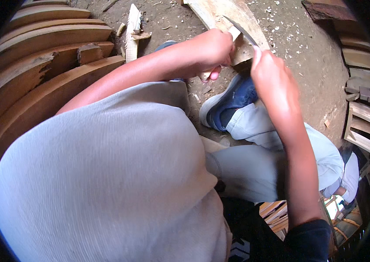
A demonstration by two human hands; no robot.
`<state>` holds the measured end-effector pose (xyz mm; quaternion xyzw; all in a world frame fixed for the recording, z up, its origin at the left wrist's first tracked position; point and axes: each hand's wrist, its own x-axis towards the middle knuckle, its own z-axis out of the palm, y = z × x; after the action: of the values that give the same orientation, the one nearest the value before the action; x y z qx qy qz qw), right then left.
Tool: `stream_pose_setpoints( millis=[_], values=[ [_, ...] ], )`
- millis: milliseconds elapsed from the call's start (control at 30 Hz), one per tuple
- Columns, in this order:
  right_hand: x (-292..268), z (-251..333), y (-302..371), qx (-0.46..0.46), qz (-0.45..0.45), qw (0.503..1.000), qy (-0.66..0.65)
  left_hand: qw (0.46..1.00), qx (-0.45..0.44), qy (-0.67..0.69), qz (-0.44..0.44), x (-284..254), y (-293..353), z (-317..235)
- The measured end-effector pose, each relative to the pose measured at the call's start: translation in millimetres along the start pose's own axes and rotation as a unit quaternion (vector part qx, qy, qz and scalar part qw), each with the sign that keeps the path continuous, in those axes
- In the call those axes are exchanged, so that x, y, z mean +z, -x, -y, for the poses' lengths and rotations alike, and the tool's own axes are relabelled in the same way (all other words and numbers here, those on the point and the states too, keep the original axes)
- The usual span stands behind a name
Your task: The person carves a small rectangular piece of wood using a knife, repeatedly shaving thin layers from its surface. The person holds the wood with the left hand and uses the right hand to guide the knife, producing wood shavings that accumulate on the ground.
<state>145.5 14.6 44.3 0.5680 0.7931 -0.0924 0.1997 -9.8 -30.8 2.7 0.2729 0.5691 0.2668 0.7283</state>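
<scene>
A: Hands in frame?
B: Two. Left hand (217, 50) is being kept curled tight around one pale wood piece (235, 32). Right hand (276, 81) is being wrapped around the grip end of one curved-bladed tool (242, 29); handle is being hidden by the fist.
A: Wood piece location?
B: Being held over one broad board (244, 15), top centre. Upper end is being shown beyond the left knuckles, right beside the blade; lower end is being shown under the fist. Middle is being covered by fingers.
A: Blade touching it?
B: Can't be told. Blade is being angled up-left from the right thumb, crossing the view just past the upper end.
A: Left side count?
B: Curved planks (78, 81): at least five being seen, laid side by side. One small block (89, 53) is being supported among them. One splintered offcut (132, 35) is being left on the dirt floor (314, 83), near the planks.
A: Floor otherwise?
B: Pale chips (296, 32) are being seen scattered right of the board; too many and small to be counted. Two blue shoes (242, 94): one being shown nearly whole below the hands, one mostly being hidden by the left forearm.
A: Right edge?
B: More wood (362, 56) is being seen piled; count being spoiled by lens bend.
</scene>
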Motion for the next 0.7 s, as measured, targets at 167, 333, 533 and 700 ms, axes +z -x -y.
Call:
stream_pose_setpoints(
  millis=[167, 333, 533, 700],
  values=[
    [10, 7, -23, -0.061, -0.030, 0.997, -0.023, 0.999, -0.018, 0.042, -0.016, 2, 2, -3],
    [23, -16, -38, -0.071, -0.020, 0.997, -0.034, 0.995, -0.027, 0.093, -0.003, -6, 5, 1],
    [12, -32, -13, -0.029, 0.043, 0.994, -0.098, 0.994, -0.046, 0.104, 0.006, -7, 6, -3],
    [10, -26, -6, -0.012, 0.040, 0.996, -0.080, 0.992, -0.048, 0.112, -0.022, -3, 1, 1]
  ],
)
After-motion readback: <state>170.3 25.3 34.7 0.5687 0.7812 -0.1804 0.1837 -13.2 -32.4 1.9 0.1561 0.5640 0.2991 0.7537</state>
